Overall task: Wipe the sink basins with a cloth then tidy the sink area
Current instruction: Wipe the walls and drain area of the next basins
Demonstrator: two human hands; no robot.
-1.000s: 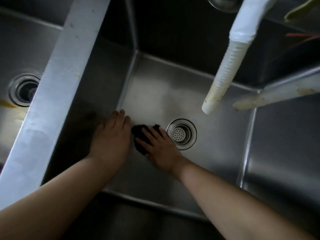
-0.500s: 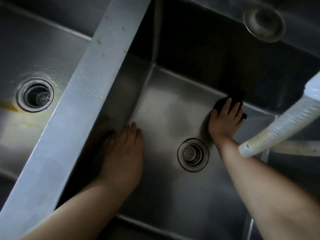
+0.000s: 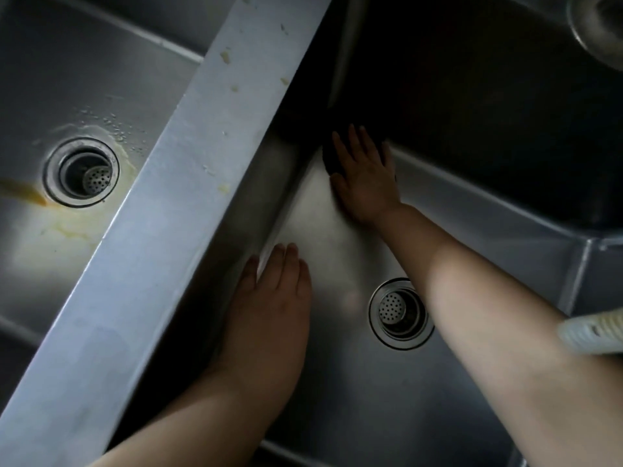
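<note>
I look down into a steel double sink. My right hand [image 3: 365,173] lies flat on a dark cloth [image 3: 328,160] and presses it into the far left corner of the right basin [image 3: 472,210]. Only a dark edge of the cloth shows under my fingers. My left hand [image 3: 273,298] rests flat on the right basin's floor beside its left wall, fingers together, holding nothing. The basin's drain strainer [image 3: 399,313] sits between my two forearms.
A broad steel divider [image 3: 188,183] with pale food specks separates the basins. The left basin [image 3: 50,79] has its own drain [image 3: 81,171] and a yellow-orange stain around it. A white ribbed hose end [image 3: 593,332] hangs at the right edge. A round fitting [image 3: 600,25] sits top right.
My right hand has slid the cloth from the far wall near the basin's right side across to the far left corner. My left hand stays planted. The view has shifted left.
</note>
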